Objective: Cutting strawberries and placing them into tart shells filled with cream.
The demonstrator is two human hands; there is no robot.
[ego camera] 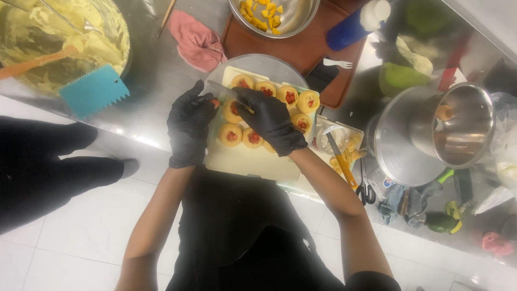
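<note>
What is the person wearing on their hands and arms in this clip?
Both the left hand and the right hand wear black disposable gloves, slightly glossy and wrinkled, ending at the wrists. The forearms are bare, with no watch or jewellery visible. Short black sleeves of a black top show only near the shoulders.

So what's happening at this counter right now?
A person in black gloves is working over a pale cutting board covered with round yellow slices with red centres. The right hand holds a knife with its blade reaching toward the left hand, which rests at the board's edge beside one slice. Around them on the steel counter sit a bowl of yellow cream with a blue toothed scraper, a bowl of diced yellow fruit, and a steel pot.
</note>
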